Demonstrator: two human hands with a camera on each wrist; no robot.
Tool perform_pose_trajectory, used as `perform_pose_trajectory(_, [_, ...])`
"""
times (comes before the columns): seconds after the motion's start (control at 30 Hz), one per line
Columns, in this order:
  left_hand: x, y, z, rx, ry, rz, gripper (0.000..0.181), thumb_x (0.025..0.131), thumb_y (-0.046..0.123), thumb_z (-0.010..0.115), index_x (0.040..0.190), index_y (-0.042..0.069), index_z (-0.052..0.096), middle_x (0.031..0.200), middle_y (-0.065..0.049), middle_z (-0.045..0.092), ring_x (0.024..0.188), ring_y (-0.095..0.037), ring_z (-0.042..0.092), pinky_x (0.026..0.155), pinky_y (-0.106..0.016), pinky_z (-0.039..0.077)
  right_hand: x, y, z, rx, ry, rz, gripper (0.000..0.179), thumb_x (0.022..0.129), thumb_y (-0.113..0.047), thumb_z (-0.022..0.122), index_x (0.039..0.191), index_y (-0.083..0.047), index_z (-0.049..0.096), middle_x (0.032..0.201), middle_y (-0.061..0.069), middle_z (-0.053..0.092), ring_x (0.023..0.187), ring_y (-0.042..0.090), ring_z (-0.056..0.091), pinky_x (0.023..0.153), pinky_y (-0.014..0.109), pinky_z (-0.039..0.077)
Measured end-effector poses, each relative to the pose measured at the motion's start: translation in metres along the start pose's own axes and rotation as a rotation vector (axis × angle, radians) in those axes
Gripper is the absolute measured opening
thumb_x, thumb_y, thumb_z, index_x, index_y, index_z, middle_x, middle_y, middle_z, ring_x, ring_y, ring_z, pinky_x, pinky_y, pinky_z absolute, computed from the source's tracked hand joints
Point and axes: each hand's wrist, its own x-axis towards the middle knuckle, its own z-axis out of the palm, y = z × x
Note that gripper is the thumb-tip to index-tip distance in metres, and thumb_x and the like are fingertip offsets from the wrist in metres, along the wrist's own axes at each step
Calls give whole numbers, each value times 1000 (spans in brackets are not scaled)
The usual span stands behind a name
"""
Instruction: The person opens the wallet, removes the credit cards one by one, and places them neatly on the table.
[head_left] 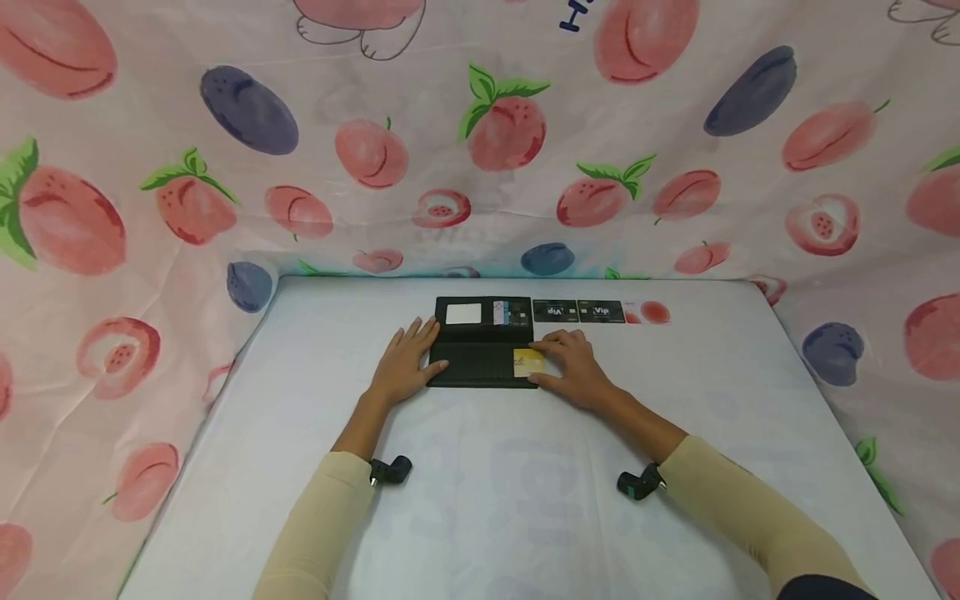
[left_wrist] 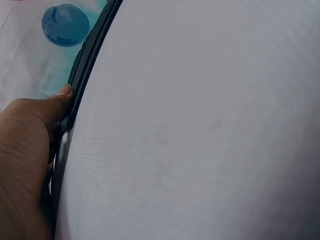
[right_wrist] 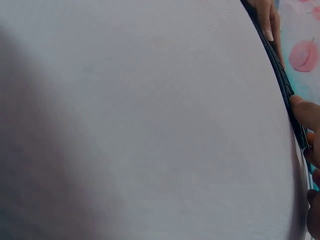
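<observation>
A black wallet (head_left: 480, 363) lies unfolded on the table, its two halves one above the other in the head view. My left hand (head_left: 406, 363) rests on the wallet's left edge with fingers stretched out and the thumb on the lower half. At the lower right of the wallet, my right hand (head_left: 576, 368) holds a yellow card (head_left: 527, 362) between thumb and forefinger. How far the card sits in a pocket cannot be made out. The upper half has a white window (head_left: 462, 313) and a light blue card (head_left: 501, 312). Both wrist views show the wallet only edge-on.
To the right of the wallet, two black "Vip" cards (head_left: 555, 311) and a white card with red fruit print (head_left: 647, 312) lie in a row. A white cloth (head_left: 480, 483) covers the table. Fruit-printed fabric (head_left: 450, 108) hangs behind it and at both sides.
</observation>
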Motion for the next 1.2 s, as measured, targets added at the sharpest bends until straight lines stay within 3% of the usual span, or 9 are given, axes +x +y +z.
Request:
perform_pose_trajectory(0.3, [1,1,1,12,-6,-5,80,103,47,60,165,4,31,172,-11,25,160,-33,14,129,-51,7,3,0,-3,-14,-37,18,59,86,-40,89,136,-14,73,130,8,62,115,30,46,99,53,37])
perform_pose_trajectory(0.63, [-1,2,-1,2,5,1,80,103,47,60,164,3,31,171,-12,26,160,-34,15,129,-51,7,0,2,-4,-1,-14,-11,60,85,-36,90,137,-10,72,131,12,61,113,31,46,96,52,38])
perform_pose_trajectory(1.2, [-2,4,-3,6,4,3,80,103,45,62,164,2,32,171,-14,27,159,-36,16,129,-53,8,-5,9,-11,-11,-29,35,59,85,-38,89,137,-16,73,131,10,59,117,32,44,98,51,41])
